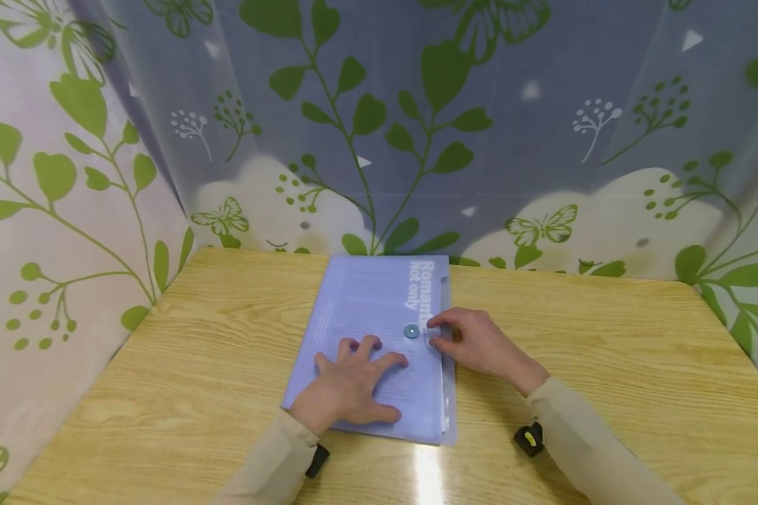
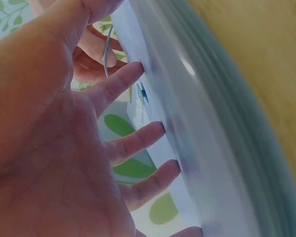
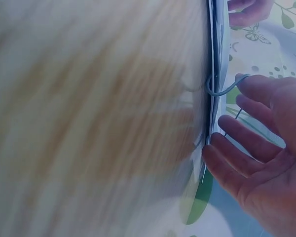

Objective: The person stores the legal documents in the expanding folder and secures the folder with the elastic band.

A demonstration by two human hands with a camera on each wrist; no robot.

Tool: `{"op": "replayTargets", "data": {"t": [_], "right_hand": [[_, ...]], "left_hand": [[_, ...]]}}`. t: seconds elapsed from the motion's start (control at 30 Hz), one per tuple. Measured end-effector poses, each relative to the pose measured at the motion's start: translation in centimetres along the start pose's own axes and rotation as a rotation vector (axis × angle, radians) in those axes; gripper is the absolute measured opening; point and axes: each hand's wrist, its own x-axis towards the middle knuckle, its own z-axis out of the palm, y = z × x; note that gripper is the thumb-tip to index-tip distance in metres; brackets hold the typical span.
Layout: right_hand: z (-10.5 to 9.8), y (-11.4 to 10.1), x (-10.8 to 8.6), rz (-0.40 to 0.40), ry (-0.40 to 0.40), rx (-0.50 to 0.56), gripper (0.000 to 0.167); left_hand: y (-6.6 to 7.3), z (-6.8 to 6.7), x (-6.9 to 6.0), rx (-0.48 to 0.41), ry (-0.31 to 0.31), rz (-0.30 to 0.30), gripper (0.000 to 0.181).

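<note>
A translucent blue-purple document folder (image 1: 360,294) lies on the wooden table, with white lettering and printed pages showing through its cover. A round teal button (image 1: 412,331) sits near its right side. My left hand (image 1: 352,389) presses on the cover, fingers spread and fingertips touching it. Beside the right edge, my right hand (image 1: 480,342) pinches a thin grey-blue cord (image 3: 222,94) between thumb and fingertip. In the right wrist view the cord loops out from the folder's edge. The other fingers of that hand extend along the edge.
The wooden table (image 1: 215,365) reaches around the folder on both sides. A printed curtain (image 1: 379,140) with green leaves and butterflies hangs behind it and at the sides. Each wrist carries a small black device, such as the wrist camera (image 1: 529,440) on the right.
</note>
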Motion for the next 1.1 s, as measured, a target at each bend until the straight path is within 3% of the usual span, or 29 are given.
{"op": "replayTargets", "data": {"t": [0.3, 0.53, 1.1], "right_hand": [[0.4, -0.3, 0.5, -0.059, 0.022, -0.084, 0.021], [0.4, -0.7, 0.9, -0.032, -0.027, -0.132, 0.023], [0.4, -1.0, 1.7, -0.043, -0.038, -0.169, 0.02]], "left_hand": [[0.1, -0.1, 0.0, -0.005, 0.001, 0.008, 0.072], [0.1, -0.2, 0.1, -0.014, -0.009, 0.002, 0.072], [0.4, -0.4, -0.2, 0.006, -0.007, 0.005, 0.073]]}}
